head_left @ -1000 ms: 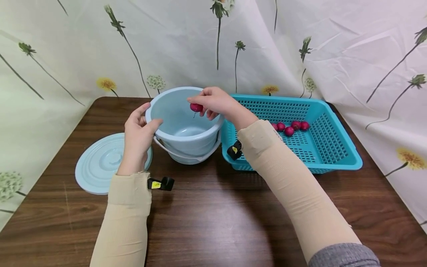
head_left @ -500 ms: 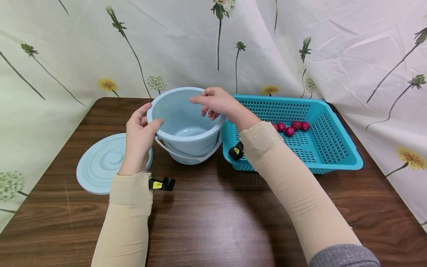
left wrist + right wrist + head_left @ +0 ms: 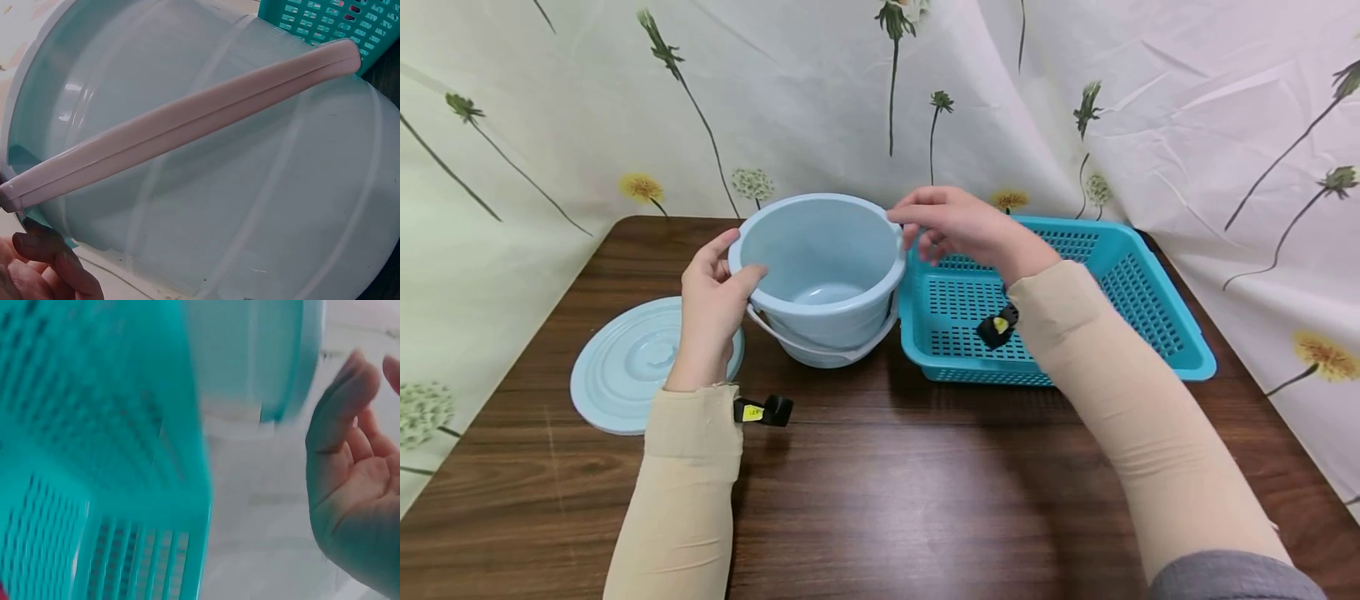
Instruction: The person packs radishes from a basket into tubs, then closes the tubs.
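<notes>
In the head view, my left hand [image 3: 711,300] grips the left rim of a light blue plastic bucket [image 3: 842,329], thumb inside and fingers outside. The bucket stands upright, its pale handle [image 3: 187,119] hanging down the near side. My right hand [image 3: 962,221] is above the gap between the bucket's right rim and a turquoise slotted basket [image 3: 1191,360]. Its fingers are loosely bent and hold nothing, as the right wrist view also shows. My right forearm hides the basket's radishes in the head view; a red bit of radish [image 3: 2,592] shows at the right wrist view's edge.
A round light blue lid [image 3: 617,362] lies on the dark wooden table [image 3: 880,492], left of the bucket and partly behind my left wrist. A white cloth [image 3: 820,100] with printed flowers hangs behind the table. The basket stands close beside the bucket.
My right hand has let go of a radish over the bucket, then moved right, out past the rim towards the basket. My left hand and the bucket have stayed in place.
</notes>
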A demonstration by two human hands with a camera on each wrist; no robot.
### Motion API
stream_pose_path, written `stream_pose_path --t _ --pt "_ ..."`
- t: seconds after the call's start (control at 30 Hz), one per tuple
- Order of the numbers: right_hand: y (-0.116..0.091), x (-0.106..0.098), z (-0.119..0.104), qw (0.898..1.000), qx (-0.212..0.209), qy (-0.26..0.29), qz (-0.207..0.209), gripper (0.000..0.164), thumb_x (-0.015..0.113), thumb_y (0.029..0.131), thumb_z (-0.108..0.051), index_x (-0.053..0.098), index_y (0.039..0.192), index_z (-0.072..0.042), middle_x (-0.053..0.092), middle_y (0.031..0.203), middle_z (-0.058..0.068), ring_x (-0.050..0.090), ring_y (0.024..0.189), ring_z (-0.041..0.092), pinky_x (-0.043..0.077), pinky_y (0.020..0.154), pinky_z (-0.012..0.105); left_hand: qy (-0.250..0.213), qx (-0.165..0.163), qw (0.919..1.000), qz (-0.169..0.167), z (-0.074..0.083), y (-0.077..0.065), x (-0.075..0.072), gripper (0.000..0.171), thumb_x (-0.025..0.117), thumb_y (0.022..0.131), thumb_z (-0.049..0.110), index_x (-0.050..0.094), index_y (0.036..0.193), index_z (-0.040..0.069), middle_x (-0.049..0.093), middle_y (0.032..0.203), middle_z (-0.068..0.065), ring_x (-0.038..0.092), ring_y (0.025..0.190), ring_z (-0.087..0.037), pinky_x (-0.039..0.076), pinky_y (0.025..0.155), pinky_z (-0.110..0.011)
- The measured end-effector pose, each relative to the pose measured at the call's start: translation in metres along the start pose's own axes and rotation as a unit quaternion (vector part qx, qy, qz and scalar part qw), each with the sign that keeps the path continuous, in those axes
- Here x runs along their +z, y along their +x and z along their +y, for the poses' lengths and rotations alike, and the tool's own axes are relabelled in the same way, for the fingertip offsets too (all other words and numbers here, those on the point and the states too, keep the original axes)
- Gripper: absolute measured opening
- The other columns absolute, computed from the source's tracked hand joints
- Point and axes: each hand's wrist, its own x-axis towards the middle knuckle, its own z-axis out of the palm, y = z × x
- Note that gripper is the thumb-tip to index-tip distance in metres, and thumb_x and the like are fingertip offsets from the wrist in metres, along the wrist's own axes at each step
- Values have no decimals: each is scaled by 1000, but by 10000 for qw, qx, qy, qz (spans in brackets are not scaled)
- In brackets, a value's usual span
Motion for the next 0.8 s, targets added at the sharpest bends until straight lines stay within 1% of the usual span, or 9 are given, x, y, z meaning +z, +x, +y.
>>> stream_pose_path --t 0.17,0.33,0.37,0.43,0.57,0.6,0.67,0.8 --pt "-14 -38 19 9963 463 -715 71 32 59 99 -35 58 117 -9 61 88 4 55 67 18 51 68 33 17 17 10000 5 -1 0 -1 60 62 91 15 44 149 16 57 80 5 51 70 -7 44 64 -17" --pt "-26 -65 40 9876 893 -1288 -100 42 56 100 -37 53 129 -7 64 102 9 63 76 19 54 71 33 -38 39 10000 -18 -1 1 -1 60 62 91 14 44 149 15 57 80 5 49 68 -7 42 60 -16" --pt "-28 -68 44 9855 981 -1375 -131 43 55 100 -37 53 132 -7 65 105 9 65 80 22 56 73 34 -71 37 10000 -33 -1 1 -1 60 62 91 13 44 149 14 57 80 5 50 68 -7 42 60 -16" --pt "-32 -74 51 9816 1139 -1513 -248 48 55 101 -39 50 135 -6 65 108 10 67 82 22 56 75 36 -112 30 9999 -59 0 1 -1 60 62 91 13 44 149 14 58 81 5 51 69 -7 43 60 -16" --pt "-36 -81 64 9752 1402 -1641 -485 52 55 101 -38 46 139 -4 66 108 10 67 84 22 57 78 37 -72 40 9999 -91 1 1 -1 60 61 92 13 43 149 14 58 82 6 52 71 -6 44 61 -16" --pt "-37 -83 66 9735 1464 -1666 -554 53 54 101 -38 44 140 -3 65 109 12 66 83 21 57 78 37 -33 43 9999 -93 1 1 -1 60 61 92 14 43 149 14 58 82 6 53 72 -6 44 62 -16" --pt "-38 -86 72 9704 1605 -1678 -665 55 54 101 -38 43 142 -3 65 113 16 67 84 22 57 78 37 20 52 9999 -91 0 1 0 60 61 92 15 43 150 15 58 82 6 53 72 -6 44 63 -16" --pt "-36 -91 83 9629 1876 -1717 -902 58 54 101 -39 40 145 -5 61 127 23 69 87 24 57 80 38 39 19 10000 -81 0 1 0 60 61 92 16 43 150 16 59 84 6 53 74 -6 45 64 -16"
